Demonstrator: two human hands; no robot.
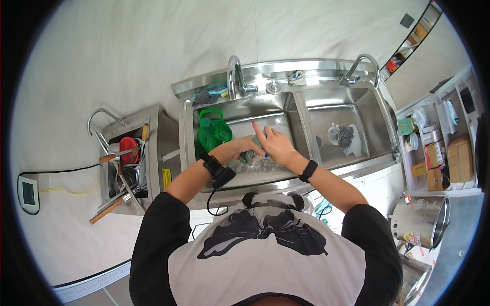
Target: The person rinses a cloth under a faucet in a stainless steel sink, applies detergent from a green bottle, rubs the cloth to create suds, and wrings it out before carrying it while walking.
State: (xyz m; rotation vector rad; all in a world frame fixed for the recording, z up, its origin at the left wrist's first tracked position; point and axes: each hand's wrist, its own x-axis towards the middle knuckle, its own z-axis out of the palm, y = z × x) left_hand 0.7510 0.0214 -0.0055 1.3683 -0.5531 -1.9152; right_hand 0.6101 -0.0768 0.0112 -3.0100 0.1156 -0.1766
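Both hands are over the left stainless steel sink basin (264,100), close together. My left hand (242,146) grips a wet grey-green cloth (248,157), which is bunched and partly hidden by the fingers. My right hand (279,146) presses onto the same cloth from the right, its index finger pointing away from me and the other fingers bent. Below the hands, foamy water (268,168) lies on the basin floor. A translucent green plastic jug (215,133) with a handle stands in the basin, left of my hands.
A gooseneck faucet (231,78) rises behind the basin, beside a blue-handled brush (219,92) and a dark cloth (206,98). The right basin (367,114) holds a grey wad (347,137) near its drain. At left, a smaller sink (153,153) is piled with pans and long-handled utensils.
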